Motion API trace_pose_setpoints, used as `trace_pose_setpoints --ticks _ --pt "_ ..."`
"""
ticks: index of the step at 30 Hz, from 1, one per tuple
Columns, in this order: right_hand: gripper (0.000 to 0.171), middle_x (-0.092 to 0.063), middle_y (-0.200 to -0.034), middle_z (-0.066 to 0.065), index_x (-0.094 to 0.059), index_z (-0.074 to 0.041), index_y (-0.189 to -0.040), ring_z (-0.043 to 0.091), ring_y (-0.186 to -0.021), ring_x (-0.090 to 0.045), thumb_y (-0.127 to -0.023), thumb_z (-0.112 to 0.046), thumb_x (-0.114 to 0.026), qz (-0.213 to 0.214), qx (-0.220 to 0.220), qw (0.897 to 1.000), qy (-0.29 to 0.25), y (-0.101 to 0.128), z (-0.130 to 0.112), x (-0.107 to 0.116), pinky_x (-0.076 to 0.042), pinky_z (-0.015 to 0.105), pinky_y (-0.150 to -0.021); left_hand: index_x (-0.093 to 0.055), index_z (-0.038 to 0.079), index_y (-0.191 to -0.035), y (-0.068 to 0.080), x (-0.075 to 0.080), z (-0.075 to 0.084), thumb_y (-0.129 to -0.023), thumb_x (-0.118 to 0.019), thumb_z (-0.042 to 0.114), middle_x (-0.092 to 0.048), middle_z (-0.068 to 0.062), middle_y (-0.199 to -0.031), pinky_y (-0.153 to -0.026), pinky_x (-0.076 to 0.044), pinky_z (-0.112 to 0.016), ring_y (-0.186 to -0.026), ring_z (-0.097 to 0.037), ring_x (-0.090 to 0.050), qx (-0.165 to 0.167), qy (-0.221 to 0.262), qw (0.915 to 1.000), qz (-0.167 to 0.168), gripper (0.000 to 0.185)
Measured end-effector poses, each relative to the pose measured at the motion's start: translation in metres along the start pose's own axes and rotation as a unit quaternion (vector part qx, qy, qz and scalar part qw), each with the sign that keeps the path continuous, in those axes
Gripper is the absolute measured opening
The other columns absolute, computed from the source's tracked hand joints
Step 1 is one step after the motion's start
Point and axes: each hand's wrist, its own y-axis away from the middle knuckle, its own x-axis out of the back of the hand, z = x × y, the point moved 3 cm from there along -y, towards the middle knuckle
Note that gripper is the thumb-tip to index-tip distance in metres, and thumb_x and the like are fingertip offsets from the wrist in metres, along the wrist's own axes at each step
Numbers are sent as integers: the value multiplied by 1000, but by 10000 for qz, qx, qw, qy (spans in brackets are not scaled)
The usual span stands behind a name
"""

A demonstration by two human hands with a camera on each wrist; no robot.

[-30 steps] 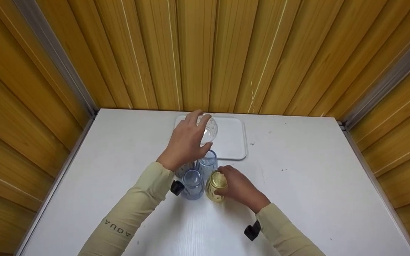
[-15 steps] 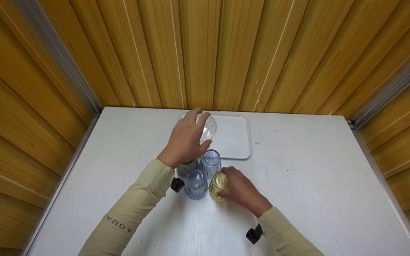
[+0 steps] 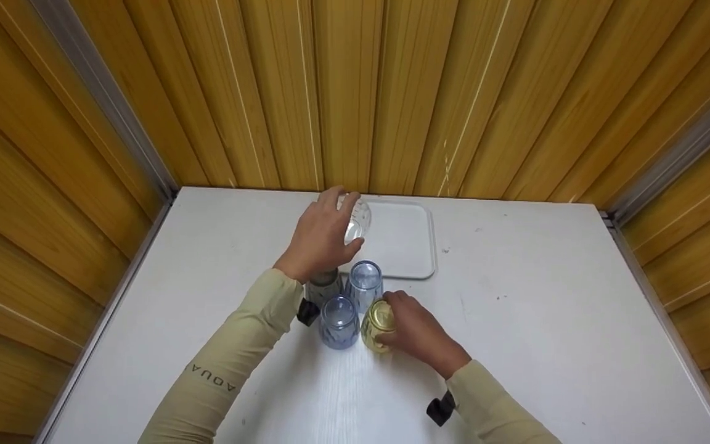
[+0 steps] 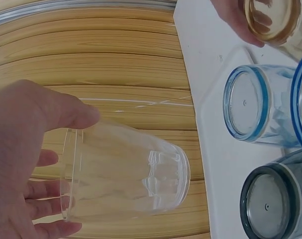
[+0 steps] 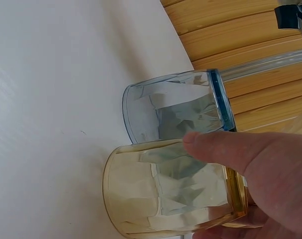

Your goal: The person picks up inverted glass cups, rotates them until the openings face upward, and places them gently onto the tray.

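My left hand (image 3: 321,237) holds a clear drinking glass (image 4: 131,174) by its rim, thumb on one side and fingers on the other. In the head view this glass overlaps the tray's left part. The right hand (image 3: 420,327) grips a yellow glass (image 3: 375,330) that stands upside down on the table; in the right wrist view the thumb (image 5: 215,147) lies along its side. Left of the yellow glass is an inverted blue glass (image 3: 339,327). Behind these stand a light blue glass (image 3: 365,283) and a dark grey glass (image 4: 267,204), partly hidden by the left wrist in the head view.
A white tray (image 3: 404,246) lies at the back of the white table (image 3: 527,308), behind the grouped glasses. Yellow wood-patterned panels (image 3: 342,92) rise at the back and on both sides.
The left hand has shifted slightly left with the clear glass. My right hand keeps its grip on the yellow glass. The whole head view has shifted a little.
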Motion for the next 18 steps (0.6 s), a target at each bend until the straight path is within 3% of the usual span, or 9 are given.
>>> trace_pose_setpoints --ticks 18 --pt "71 -58 -112 9 -51 0 -127 23 -102 -57 -70 -23 -86 152 88 9998 16 3 1 5 -50 43 -90 -39 15 -145 -7 -8 -7 -81 -72 41 -41 -12 -146 -108 -42 -46 -134 -29 -43 322 162 9988 -336 76"
